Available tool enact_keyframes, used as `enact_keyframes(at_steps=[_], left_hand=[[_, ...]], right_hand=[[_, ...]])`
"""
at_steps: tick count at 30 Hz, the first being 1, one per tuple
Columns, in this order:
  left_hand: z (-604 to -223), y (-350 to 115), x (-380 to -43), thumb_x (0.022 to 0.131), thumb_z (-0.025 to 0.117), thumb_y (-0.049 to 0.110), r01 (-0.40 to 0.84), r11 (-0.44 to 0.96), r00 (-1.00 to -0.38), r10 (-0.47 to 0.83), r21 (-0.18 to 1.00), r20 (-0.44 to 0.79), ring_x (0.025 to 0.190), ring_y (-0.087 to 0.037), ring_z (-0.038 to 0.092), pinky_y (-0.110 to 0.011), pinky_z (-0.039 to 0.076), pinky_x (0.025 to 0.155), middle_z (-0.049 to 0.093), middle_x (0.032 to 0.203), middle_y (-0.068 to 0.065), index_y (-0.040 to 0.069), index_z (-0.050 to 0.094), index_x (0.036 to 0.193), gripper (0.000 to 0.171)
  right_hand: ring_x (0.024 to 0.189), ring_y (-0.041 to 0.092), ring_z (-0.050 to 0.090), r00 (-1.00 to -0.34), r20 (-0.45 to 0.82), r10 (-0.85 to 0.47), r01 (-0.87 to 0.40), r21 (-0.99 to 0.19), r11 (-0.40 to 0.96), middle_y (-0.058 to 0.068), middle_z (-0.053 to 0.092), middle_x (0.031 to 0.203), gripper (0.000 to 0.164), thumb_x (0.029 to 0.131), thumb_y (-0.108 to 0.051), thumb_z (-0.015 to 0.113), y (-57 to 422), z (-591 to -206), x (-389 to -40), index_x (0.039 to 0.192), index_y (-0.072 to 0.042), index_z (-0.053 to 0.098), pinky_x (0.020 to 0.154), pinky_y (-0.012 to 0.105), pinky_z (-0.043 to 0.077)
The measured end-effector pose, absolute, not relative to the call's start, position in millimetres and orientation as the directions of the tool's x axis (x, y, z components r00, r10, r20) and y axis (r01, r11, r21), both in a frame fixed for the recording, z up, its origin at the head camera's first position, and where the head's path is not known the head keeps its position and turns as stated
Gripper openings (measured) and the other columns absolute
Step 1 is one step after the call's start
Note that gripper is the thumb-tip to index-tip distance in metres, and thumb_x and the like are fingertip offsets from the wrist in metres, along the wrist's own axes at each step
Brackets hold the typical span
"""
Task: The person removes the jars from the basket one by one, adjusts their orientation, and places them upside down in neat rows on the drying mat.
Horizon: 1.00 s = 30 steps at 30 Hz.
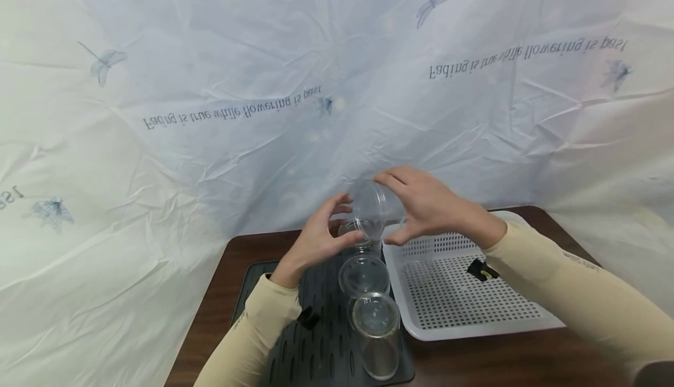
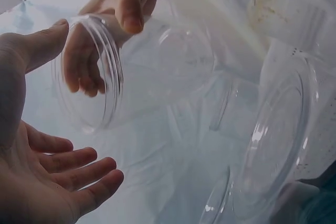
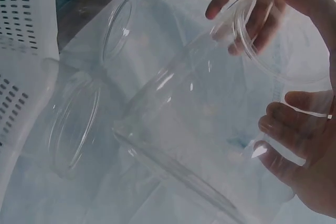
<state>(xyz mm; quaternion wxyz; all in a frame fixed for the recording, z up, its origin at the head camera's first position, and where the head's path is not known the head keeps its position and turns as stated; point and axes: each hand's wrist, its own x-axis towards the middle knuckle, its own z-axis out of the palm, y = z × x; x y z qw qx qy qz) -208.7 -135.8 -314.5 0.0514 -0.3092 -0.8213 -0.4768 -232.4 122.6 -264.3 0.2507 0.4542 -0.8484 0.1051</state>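
A clear, see-through cup (image 1: 375, 208) is held up between both hands, lying roughly sideways above the table's back. My right hand (image 1: 429, 202) grips it from the right, with fingers above and thumb below. At its round rim is my left hand (image 1: 326, 229), thumb near the edge, fingers apart and fairly straight in the left wrist view. Whether that thumb touches the rim I cannot tell. Below, clear cups stand in a row: a near one (image 1: 376, 322), a middle one (image 1: 363, 276), and one partly hidden beneath the held cup.
The row stands on a dark ridged mat (image 1: 326, 346) on a dark wooden table (image 1: 207, 311). To its right is a white perforated basket (image 1: 474, 333), partly covered by the right forearm. A pale printed cloth (image 1: 263, 158) hangs behind the table.
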Motion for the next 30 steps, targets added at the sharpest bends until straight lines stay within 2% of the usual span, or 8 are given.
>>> enact_keyframes(at_steps=[3, 7, 13, 17, 24, 30], left_hand=[[-312.3, -132.9, -208.2, 0.082, 0.069, 0.06, 0.559, 0.344, -0.8, 0.463, 0.754, 0.382, 0.133, -0.026, 0.046, -0.046, 0.046, 0.104, 0.041, 0.149, -0.005, 0.016, 0.027, 0.154, 0.094], [-310.5, -130.0, -206.6, 0.081, 0.068, 0.063, 0.555, 0.331, -0.799, 0.467, 0.763, 0.379, 0.134, -0.03, 0.046, -0.049, 0.047, 0.103, 0.039, 0.149, -0.011, 0.015, 0.025, 0.154, 0.097], [-307.8, -127.3, -206.4, 0.077, 0.067, 0.069, 0.514, 0.339, -0.825, 0.447, 0.788, 0.345, 0.131, -0.028, 0.049, -0.046, 0.047, 0.103, 0.04, 0.148, -0.008, 0.021, 0.024, 0.155, 0.101], [-307.4, -127.1, -206.8, 0.079, 0.07, 0.063, 0.502, 0.349, -0.835, 0.435, 0.791, 0.338, 0.128, -0.029, 0.053, -0.045, 0.049, 0.102, 0.042, 0.147, -0.008, 0.02, 0.024, 0.155, 0.098], [-307.4, -127.2, -207.6, 0.081, 0.074, 0.052, 0.473, 0.352, -0.858, 0.391, 0.808, 0.332, 0.124, -0.032, 0.055, -0.053, 0.048, 0.1, 0.044, 0.144, -0.009, 0.015, 0.029, 0.153, 0.092], [-306.2, -127.5, -207.2, 0.084, 0.075, 0.041, 0.481, 0.347, -0.862, 0.354, 0.805, 0.362, 0.12, -0.031, 0.057, -0.049, 0.051, 0.097, 0.048, 0.14, -0.009, 0.017, 0.034, 0.151, 0.082]], right_hand=[[0.116, 0.032, 0.054, -0.439, 0.52, -0.733, -0.823, 0.094, 0.56, 0.014, 0.057, 0.128, 0.107, 0.054, -0.063, 0.084, 117.5, -264.8, -233.2, 0.135, -0.002, 0.05, 0.094, 0.05, 0.049], [0.116, 0.032, 0.054, -0.418, 0.509, -0.752, -0.818, 0.148, 0.555, 0.014, 0.057, 0.128, 0.106, 0.054, -0.064, 0.083, 111.9, -265.9, -232.3, 0.134, -0.002, 0.051, 0.094, 0.052, 0.048], [0.119, 0.031, 0.052, -0.439, 0.482, -0.758, -0.792, 0.19, 0.58, 0.014, 0.056, 0.13, 0.11, 0.054, -0.066, 0.082, 106.4, -263.2, -228.3, 0.137, -0.003, 0.049, 0.093, 0.051, 0.049], [0.118, 0.031, 0.051, -0.443, 0.47, -0.763, -0.766, 0.244, 0.595, 0.014, 0.055, 0.131, 0.111, 0.054, -0.069, 0.08, 101.1, -264.4, -228.0, 0.138, -0.003, 0.048, 0.093, 0.05, 0.048], [0.116, 0.032, 0.053, -0.417, 0.482, -0.771, -0.741, 0.31, 0.595, 0.014, 0.057, 0.127, 0.111, 0.054, -0.072, 0.078, 90.9, -265.0, -225.9, 0.135, -0.002, 0.05, 0.093, 0.048, 0.049], [0.117, 0.032, 0.053, -0.415, 0.495, -0.764, -0.718, 0.337, 0.609, 0.015, 0.057, 0.127, 0.112, 0.054, -0.074, 0.077, 86.5, -264.6, -224.4, 0.135, -0.002, 0.05, 0.091, 0.047, 0.049]])
